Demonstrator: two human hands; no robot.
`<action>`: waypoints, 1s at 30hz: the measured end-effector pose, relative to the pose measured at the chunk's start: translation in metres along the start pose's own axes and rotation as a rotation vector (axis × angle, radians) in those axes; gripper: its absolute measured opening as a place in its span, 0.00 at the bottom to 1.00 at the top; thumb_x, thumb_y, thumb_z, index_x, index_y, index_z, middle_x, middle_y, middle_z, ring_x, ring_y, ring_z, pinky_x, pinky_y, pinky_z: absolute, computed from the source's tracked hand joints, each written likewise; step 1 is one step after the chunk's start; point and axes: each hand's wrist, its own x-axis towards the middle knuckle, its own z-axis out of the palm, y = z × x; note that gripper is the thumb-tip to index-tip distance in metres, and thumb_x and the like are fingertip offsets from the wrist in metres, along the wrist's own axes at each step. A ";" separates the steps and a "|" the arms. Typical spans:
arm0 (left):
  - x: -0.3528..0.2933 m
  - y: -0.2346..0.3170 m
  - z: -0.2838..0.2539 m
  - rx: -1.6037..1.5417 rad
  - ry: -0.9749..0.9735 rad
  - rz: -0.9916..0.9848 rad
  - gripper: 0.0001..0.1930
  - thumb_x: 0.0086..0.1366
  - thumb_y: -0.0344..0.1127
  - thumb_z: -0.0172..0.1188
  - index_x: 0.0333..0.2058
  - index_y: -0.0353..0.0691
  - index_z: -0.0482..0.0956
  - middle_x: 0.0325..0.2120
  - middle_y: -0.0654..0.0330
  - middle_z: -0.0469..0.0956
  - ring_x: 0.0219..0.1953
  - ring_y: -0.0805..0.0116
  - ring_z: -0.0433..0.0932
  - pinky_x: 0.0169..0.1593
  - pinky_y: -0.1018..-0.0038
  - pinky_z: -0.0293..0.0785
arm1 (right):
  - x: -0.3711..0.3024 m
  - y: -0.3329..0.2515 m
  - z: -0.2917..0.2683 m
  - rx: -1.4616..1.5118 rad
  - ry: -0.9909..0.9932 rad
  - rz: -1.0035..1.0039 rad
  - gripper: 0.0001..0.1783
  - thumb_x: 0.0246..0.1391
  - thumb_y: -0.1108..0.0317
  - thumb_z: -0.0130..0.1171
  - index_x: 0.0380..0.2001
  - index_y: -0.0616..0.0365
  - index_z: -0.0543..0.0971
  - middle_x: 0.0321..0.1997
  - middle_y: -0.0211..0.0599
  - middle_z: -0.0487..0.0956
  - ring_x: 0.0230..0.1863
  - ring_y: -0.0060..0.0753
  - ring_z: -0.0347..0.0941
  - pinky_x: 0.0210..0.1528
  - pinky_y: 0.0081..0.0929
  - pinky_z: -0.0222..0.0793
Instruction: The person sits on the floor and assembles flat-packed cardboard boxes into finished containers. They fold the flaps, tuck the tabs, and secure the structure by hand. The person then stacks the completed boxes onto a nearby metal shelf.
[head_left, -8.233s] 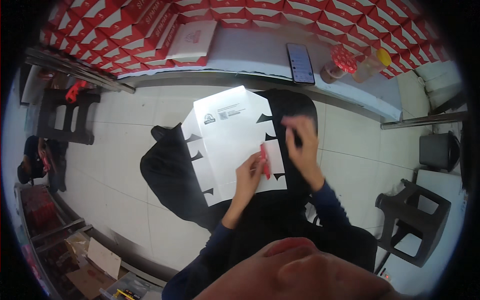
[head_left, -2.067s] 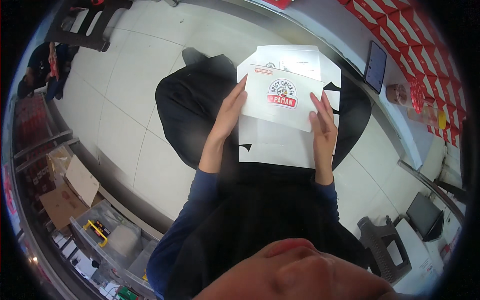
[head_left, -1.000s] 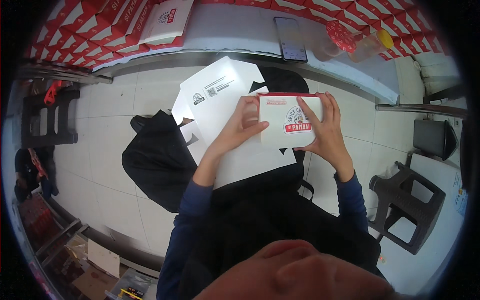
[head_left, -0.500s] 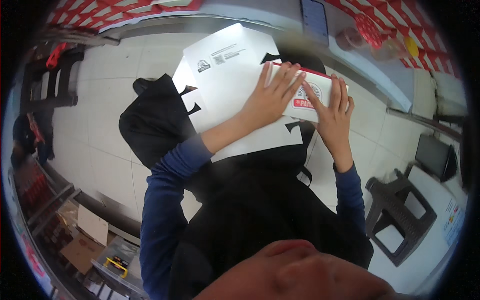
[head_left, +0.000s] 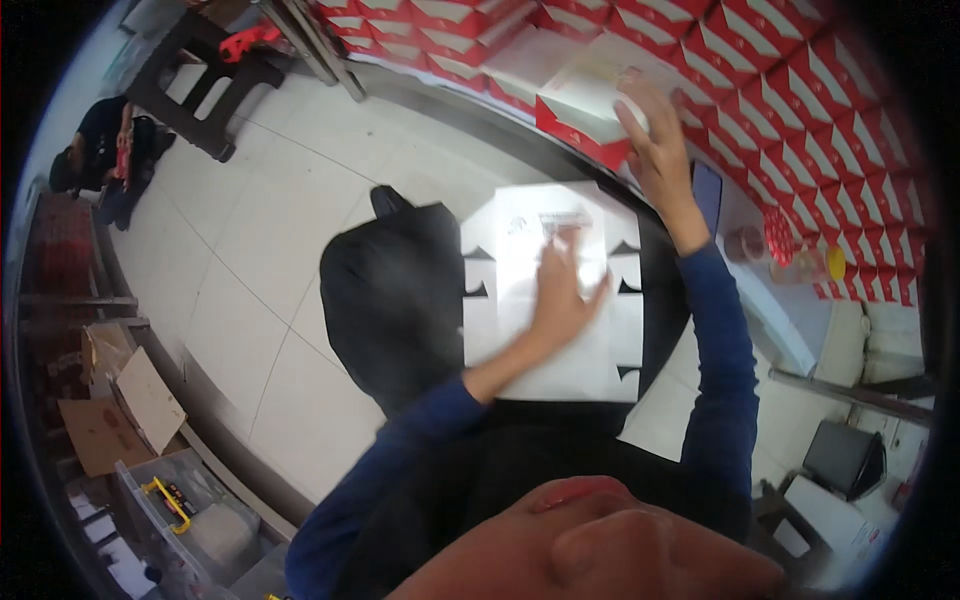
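While R hand touches red/wht box, grip unclear, L hand is splayed over flat carton.

We look down on a pale tiled floor, its thin dark joints bowing toward the rim. At the upper left we see a dark stool with cut-out openings, and near it slim metal posts by the end of a pale desk, which runs down toward the right. Along the left side we find dark shelving; below it are an open cardboard box and a clear plastic tub. On the right we make out a metal rail, a black bin and, partly hidden, another dark stool. The light looks soft and whitish over the tiles.
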 end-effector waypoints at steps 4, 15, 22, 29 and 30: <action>-0.053 0.037 0.061 0.243 -0.234 -0.012 0.43 0.60 0.53 0.57 0.68 0.45 0.48 0.66 0.35 0.42 0.68 0.37 0.41 0.60 0.28 0.33 | 0.025 0.047 0.086 0.000 -0.154 0.011 0.44 0.40 0.86 0.52 0.61 0.34 0.67 0.66 0.38 0.60 0.67 0.48 0.55 0.62 0.36 0.62; -0.070 0.036 0.046 -0.207 -0.130 -0.130 0.34 0.60 0.43 0.61 0.63 0.44 0.59 0.62 0.44 0.48 0.66 0.44 0.47 0.63 0.40 0.42 | 0.039 0.056 0.092 -0.080 -0.408 -0.062 0.42 0.46 0.86 0.46 0.65 0.38 0.60 0.71 0.45 0.50 0.72 0.49 0.47 0.71 0.40 0.49; -0.079 0.017 0.027 -0.241 -0.085 -0.229 0.24 0.63 0.41 0.61 0.55 0.40 0.69 0.47 0.53 0.67 0.49 0.61 0.69 0.51 0.67 0.68 | 0.024 -0.028 0.016 0.293 -0.213 0.261 0.36 0.48 0.87 0.48 0.62 0.53 0.64 0.61 0.50 0.62 0.63 0.48 0.62 0.61 0.37 0.63; -0.062 -0.001 -0.017 -0.898 -0.209 -0.519 0.18 0.67 0.40 0.57 0.52 0.38 0.71 0.38 0.66 0.78 0.39 0.80 0.75 0.37 0.79 0.74 | -0.099 -0.146 -0.083 1.092 -0.219 0.978 0.25 0.62 0.66 0.52 0.62 0.58 0.65 0.45 0.38 0.73 0.50 0.32 0.70 0.51 0.30 0.68; -0.055 0.012 -0.038 -1.023 -0.216 -0.570 0.18 0.68 0.40 0.56 0.53 0.39 0.71 0.39 0.67 0.78 0.40 0.81 0.75 0.38 0.80 0.75 | -0.117 -0.152 -0.084 1.013 -0.198 1.057 0.30 0.63 0.60 0.50 0.65 0.57 0.59 0.46 0.38 0.72 0.51 0.33 0.69 0.53 0.31 0.68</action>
